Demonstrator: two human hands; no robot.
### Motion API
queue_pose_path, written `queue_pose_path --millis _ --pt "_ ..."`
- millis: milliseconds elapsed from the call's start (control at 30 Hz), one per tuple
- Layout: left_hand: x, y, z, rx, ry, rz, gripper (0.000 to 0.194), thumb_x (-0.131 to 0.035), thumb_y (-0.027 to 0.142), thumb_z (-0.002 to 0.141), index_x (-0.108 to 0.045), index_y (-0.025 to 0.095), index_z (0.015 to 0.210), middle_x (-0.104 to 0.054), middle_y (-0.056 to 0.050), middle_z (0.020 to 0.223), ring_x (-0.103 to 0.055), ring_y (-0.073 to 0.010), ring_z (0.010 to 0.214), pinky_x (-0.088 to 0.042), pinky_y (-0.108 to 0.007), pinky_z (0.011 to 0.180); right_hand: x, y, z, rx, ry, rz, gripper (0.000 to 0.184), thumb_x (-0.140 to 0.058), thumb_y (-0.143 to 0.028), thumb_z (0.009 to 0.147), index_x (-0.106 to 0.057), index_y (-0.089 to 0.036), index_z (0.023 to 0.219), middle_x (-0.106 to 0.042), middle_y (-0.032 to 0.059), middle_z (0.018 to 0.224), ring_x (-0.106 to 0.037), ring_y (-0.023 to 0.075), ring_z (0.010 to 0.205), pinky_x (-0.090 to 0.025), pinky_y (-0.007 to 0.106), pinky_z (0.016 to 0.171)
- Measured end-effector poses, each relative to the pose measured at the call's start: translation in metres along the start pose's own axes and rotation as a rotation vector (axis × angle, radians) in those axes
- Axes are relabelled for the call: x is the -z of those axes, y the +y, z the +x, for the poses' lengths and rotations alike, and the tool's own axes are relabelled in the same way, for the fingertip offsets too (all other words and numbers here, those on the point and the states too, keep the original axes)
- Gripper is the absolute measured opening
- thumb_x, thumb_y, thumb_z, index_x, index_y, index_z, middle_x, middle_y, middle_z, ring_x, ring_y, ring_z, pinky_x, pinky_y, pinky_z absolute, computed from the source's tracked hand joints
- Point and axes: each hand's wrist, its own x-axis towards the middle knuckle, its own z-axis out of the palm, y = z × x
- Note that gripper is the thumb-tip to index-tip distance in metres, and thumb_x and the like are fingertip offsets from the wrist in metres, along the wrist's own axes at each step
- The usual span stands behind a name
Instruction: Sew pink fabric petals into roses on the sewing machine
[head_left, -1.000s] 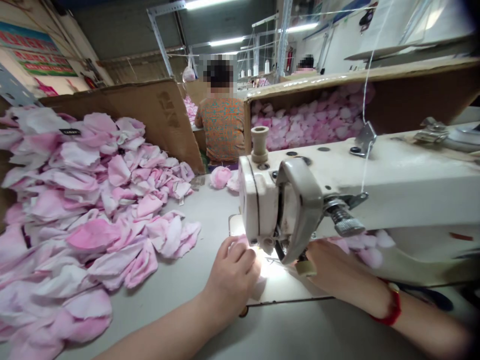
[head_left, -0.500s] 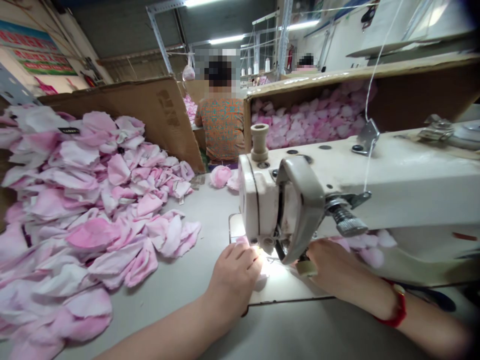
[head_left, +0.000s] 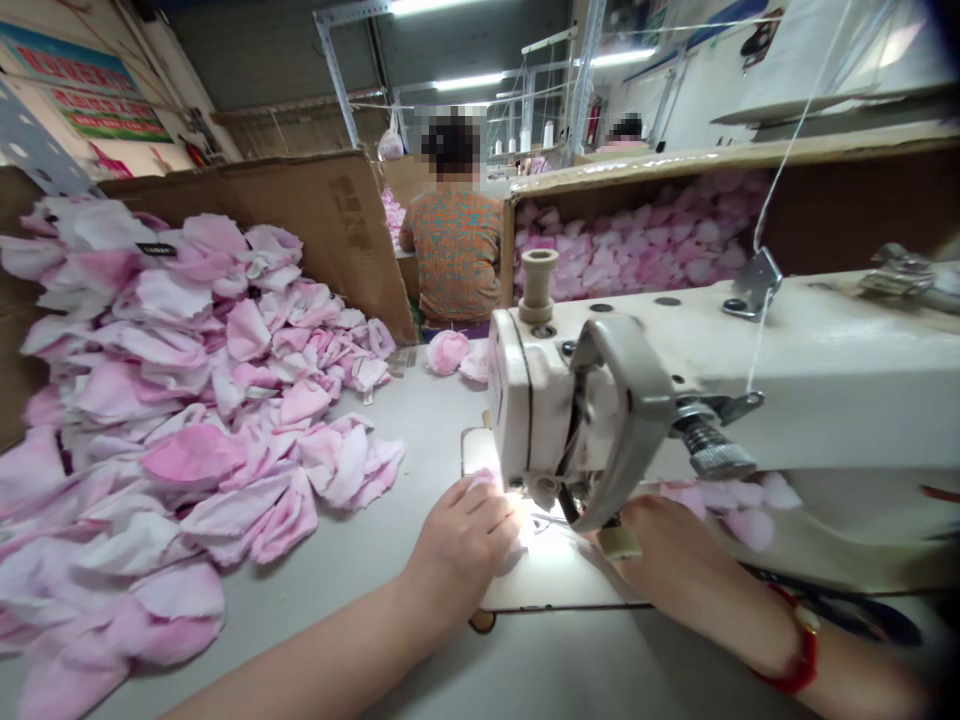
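A cream sewing machine [head_left: 750,380] fills the right half of the view, its head lit underneath by a bright lamp. My left hand [head_left: 459,545] rests on the table at the needle plate [head_left: 551,575], fingers curled down onto a small pink fabric piece [head_left: 481,484] just left of the needle. My right hand [head_left: 675,570] lies under the machine arm to the right of the needle, its fingers hidden behind the machine head. A red band circles my right wrist.
A big heap of pink fabric petals [head_left: 157,420] covers the table's left side. Cardboard walls [head_left: 315,230] stand behind it, and a cardboard box [head_left: 675,240] of pink pieces sits behind the machine. A person in an orange patterned top [head_left: 452,250] sits ahead, back turned.
The view has shifted slightly, so the machine sits a little further right and lower. Both hands stay at the needle; the left hand has edged slightly toward me.
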Motion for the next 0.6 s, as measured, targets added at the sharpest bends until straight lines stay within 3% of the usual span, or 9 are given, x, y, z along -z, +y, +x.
queue_pose_path --millis 133,300,600 --pt "0.003 0.0 -0.002 0.07 -0.023 -0.076 0.02 -0.041 0.007 0.079 -0.054 0.018 0.066 -0.057 0.0 0.071 -0.049 -0.014 0.074 -0.041 -0.031 0.074 -0.001 0.002 0.001 0.013 0.004 0.006 0.026 -0.042 -0.021 0.077 -0.05 -0.019 0.052 -0.06 0.0013 0.062 -0.054 0.0147 0.058 -0.029 0.025 0.051" --pt "-0.005 0.008 -0.007 0.084 -0.045 0.001 0.017 -0.044 0.008 0.078 -0.058 0.018 0.08 -0.059 -0.002 0.079 -0.05 -0.0179 0.081 -0.037 -0.042 0.084 -0.001 0.002 0.002 0.02 0.027 -0.005 0.021 -0.042 -0.02 0.076 -0.053 -0.019 0.057 -0.061 0.0014 0.063 -0.056 0.0161 0.06 -0.03 0.026 0.052" --pt "-0.007 0.004 -0.007 0.053 -0.013 -0.046 0.015 -0.041 0.01 0.083 -0.056 0.015 0.083 -0.059 -0.004 0.083 -0.051 -0.0155 0.078 -0.046 -0.031 0.073 0.008 0.003 0.001 0.008 0.086 -0.02 0.023 -0.041 -0.021 0.077 -0.048 -0.019 0.055 -0.057 0.0017 0.056 -0.054 0.0164 0.055 -0.024 0.026 0.049"
